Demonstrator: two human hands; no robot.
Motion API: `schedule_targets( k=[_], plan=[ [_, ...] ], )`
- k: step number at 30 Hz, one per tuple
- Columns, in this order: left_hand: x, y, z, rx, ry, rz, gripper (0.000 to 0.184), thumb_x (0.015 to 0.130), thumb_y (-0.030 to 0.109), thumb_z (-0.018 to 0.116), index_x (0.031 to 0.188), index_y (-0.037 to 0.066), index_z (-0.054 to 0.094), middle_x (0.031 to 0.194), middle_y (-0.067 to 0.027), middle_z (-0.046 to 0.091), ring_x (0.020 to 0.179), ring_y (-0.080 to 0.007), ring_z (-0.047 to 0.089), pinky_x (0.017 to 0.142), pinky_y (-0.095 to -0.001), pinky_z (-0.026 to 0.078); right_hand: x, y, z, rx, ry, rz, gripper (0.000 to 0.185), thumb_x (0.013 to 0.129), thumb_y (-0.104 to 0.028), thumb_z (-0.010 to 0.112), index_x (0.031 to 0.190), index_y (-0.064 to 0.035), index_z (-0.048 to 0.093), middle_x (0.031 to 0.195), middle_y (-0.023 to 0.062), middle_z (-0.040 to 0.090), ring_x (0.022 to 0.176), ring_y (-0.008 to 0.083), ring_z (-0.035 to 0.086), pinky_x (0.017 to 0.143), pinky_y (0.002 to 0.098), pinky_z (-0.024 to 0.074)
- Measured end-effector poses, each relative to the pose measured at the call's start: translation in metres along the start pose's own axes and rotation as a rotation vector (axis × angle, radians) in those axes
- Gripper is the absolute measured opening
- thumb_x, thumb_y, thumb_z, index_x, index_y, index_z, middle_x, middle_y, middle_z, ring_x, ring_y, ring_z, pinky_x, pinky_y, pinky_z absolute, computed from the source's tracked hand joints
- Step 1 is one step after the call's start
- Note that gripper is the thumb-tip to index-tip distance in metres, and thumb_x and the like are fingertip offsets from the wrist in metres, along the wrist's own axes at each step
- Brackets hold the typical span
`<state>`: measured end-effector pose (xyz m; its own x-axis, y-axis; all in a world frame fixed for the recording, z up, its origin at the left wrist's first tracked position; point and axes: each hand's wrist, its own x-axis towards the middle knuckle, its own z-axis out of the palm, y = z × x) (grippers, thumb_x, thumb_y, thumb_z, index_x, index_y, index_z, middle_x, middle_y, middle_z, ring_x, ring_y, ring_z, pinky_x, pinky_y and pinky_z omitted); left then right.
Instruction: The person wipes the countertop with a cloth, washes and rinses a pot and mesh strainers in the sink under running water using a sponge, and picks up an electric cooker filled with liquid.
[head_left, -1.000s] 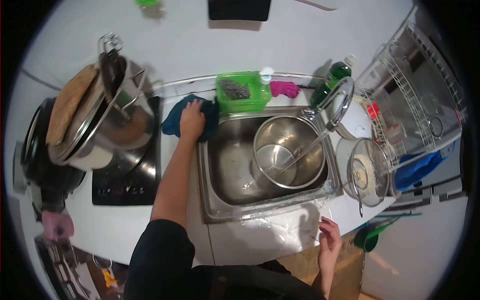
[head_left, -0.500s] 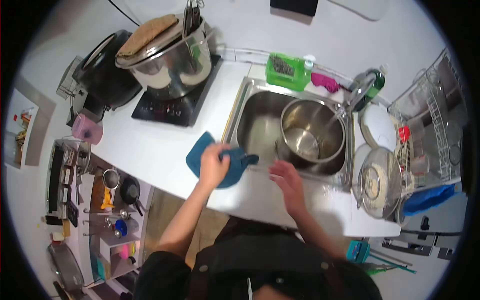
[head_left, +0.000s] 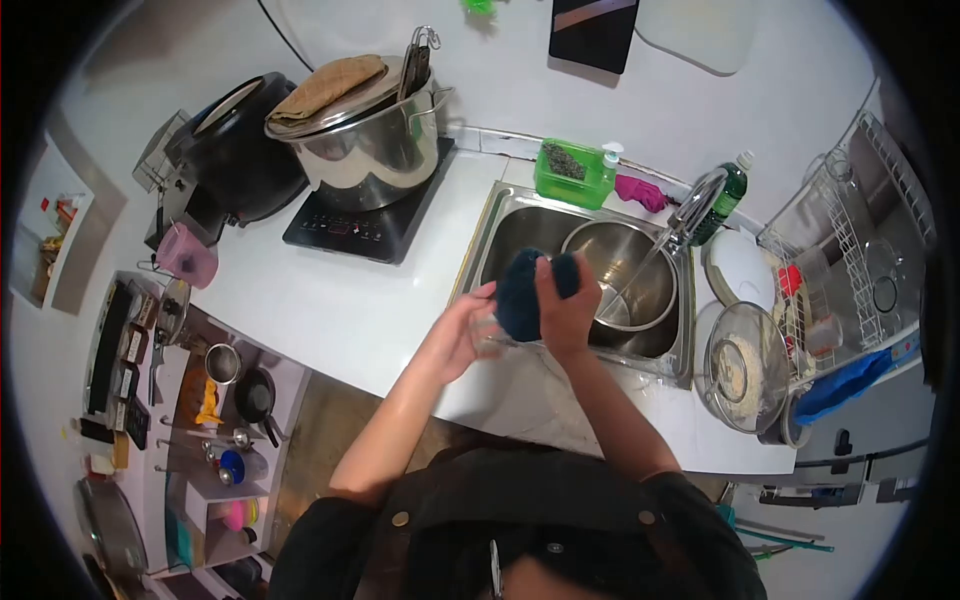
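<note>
A dark teal cloth (head_left: 520,297) is bunched up over the near edge of the sink (head_left: 487,215). My right hand (head_left: 568,315) grips it from the right, thumb and fingers around its folds. On its left side is my left hand (head_left: 458,335), fingers apart and partly blurred, the upper fingertips at the cloth's edge; whether they press on it is hard to see. Behind the cloth, a steel pot (head_left: 655,290) stands in the sink beneath the faucet (head_left: 700,205), with a thin stream of water falling into it. The hands and cloth cover part of the sink.
Left of the sink, a large lidded pot (head_left: 365,160) sits on a black induction cooker (head_left: 330,232). A green container (head_left: 575,185) stands behind the sink. To the right are a strainer bowl (head_left: 742,370), white plates (head_left: 740,265) and a wire dish rack (head_left: 860,250).
The cloth has left the counter and is now bunched up in my right hand, raised near the sink. My left hand has let go and moved right, beside it. The view has tilted up slightly.
</note>
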<state>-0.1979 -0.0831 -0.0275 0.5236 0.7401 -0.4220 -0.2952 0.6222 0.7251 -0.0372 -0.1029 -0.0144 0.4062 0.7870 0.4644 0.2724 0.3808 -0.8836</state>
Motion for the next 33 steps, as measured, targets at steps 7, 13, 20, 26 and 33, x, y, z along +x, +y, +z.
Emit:
schedule_targets(
  k=[7, 13, 20, 26, 33],
  plan=[
    [0.015, 0.001, -0.013, -0.352, -0.291, -0.235, 0.073, 0.085, 0.064, 0.042, 0.123, 0.002, 0.047, 0.114, -0.0137, 0.057, 0.1, -0.0256, 0.058, 0.09, -0.0417, 0.045, -0.028, -0.014, 0.019, -0.108, -0.59, -0.692, 0.02, 0.073, -0.015, 0.067, 0.083, -0.0069, 0.052, 0.075, 0.0101, 0.05, 0.067, 0.0308, 0.053, 0.058, 0.0401, 0.0422],
    [0.015, -0.012, -0.014, -0.365, -0.251, -0.199, 0.043, 0.085, 0.038, 0.061, 0.111, 0.004, 0.055, 0.108, -0.0098, 0.06, 0.099, -0.0217, 0.06, 0.085, -0.0323, 0.049, -0.011, -0.032, 0.012, -0.093, -0.376, 0.081, 0.023, 0.079, -0.012, 0.06, 0.096, -0.0034, 0.047, 0.088, 0.0154, 0.049, 0.077, 0.0348, 0.053, 0.069, 0.0419, 0.0423],
    [0.035, -0.005, 0.011, 0.234, -0.849, -0.284, 0.051, 0.068, 0.008, 0.069, 0.116, 0.009, 0.05, 0.112, -0.0069, 0.054, 0.11, -0.0245, 0.053, 0.092, -0.0436, 0.046, 0.042, -0.044, -0.013, -0.517, -0.696, -0.462, 0.03, 0.078, -0.018, 0.064, 0.103, -0.0064, 0.054, 0.113, 0.015, 0.046, 0.096, 0.0312, 0.049, 0.086, 0.0408, 0.0401],
    [0.004, 0.019, 0.088, -0.92, -1.13, -0.464, 0.03, 0.074, 0.01, 0.061, 0.1, 0.01, 0.045, 0.113, -0.0064, 0.047, 0.103, -0.0202, 0.053, 0.074, -0.035, 0.053, 0.039, -0.02, 0.012, 1.304, -0.526, 0.087, 0.062, 0.084, -0.045, 0.057, 0.136, -0.0152, 0.037, 0.142, 0.0199, 0.028, 0.126, 0.0388, 0.035, 0.097, 0.055, 0.0393],
    [0.064, -0.015, 0.104, -1.47, -1.631, -0.672, 0.041, 0.071, 0.007, 0.067, 0.106, 0.006, 0.046, 0.097, -0.0113, 0.045, 0.081, -0.0205, 0.05, 0.06, -0.0288, 0.052, 0.059, 0.011, 0.044, 1.891, -0.876, 0.025, 0.026, 0.083, -0.024, 0.064, 0.092, -0.0058, 0.048, 0.088, 0.0131, 0.054, 0.087, 0.0326, 0.061, 0.08, 0.0526, 0.0505]
  ],
)
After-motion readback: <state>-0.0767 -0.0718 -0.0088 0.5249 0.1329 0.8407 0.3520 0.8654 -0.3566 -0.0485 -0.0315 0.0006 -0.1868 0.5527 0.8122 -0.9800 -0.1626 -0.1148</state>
